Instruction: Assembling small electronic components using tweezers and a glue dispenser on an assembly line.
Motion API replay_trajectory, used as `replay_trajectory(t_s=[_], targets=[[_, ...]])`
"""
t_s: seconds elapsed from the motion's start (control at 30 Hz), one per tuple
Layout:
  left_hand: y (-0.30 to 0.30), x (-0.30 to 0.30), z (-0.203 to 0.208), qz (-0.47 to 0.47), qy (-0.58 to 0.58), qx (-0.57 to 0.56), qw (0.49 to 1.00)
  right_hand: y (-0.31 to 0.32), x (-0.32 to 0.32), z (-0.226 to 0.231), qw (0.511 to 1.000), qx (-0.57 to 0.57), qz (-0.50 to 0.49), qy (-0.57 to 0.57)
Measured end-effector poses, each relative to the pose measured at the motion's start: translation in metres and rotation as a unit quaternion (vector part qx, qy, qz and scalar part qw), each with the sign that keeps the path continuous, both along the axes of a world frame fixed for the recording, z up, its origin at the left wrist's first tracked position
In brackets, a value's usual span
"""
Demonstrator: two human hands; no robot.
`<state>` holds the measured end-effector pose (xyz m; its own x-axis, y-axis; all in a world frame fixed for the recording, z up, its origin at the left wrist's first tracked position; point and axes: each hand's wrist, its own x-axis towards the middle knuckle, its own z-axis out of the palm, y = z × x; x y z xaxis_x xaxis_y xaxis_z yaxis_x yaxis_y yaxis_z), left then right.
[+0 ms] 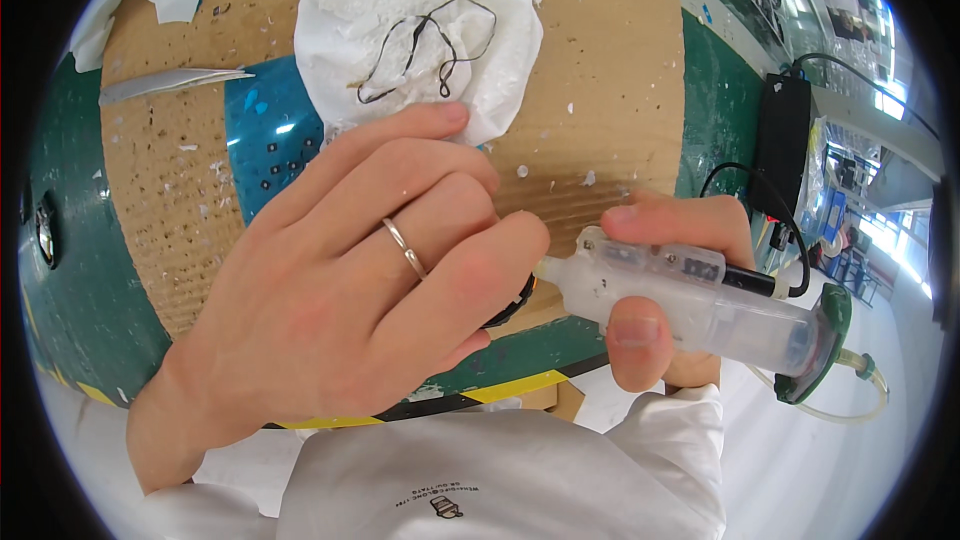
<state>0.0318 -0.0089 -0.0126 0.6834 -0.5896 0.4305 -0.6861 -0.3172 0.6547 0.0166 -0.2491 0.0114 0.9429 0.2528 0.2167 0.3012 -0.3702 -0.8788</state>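
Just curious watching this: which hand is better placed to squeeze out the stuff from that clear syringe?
Probably the right hand: it already grips the clear syringe, nozzle aimed at the small dark part under the left hand, which covers it.

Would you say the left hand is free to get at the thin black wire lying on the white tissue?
Probably not yet: the left hand is closed over a small dark part, though the black wire lies uncovered just beyond its fingertips.

White sleeves (pixel 660 430); slim, seemingly silver ring (pixel 405 248).
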Motion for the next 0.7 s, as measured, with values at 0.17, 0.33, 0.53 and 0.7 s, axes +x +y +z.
replay_trajectory(t_s=[0.17,0.33,0.53,0.7], targets=[[0.0002,-0.0004,-0.0005,0.002,0.001,-0.001,1.000,0.0004,0.0036,-0.0058,0.998,0.015,0.028,-0.052],[0.0008,-0.0008,-0.0006,0.004,0.002,-0.002,1.000,0.0012,0.0030,0.0006,0.999,0.019,0.036,-0.019],[0.0004,-0.0005,-0.0032,0.003,-0.004,-0.004,1.000,0.0002,0.0037,-0.0005,0.998,0.011,0.045,-0.030],[0.0001,-0.0004,-0.0024,0.004,-0.007,-0.007,1.000,0.0012,0.0042,0.0012,0.998,0.006,0.051,-0.032]])
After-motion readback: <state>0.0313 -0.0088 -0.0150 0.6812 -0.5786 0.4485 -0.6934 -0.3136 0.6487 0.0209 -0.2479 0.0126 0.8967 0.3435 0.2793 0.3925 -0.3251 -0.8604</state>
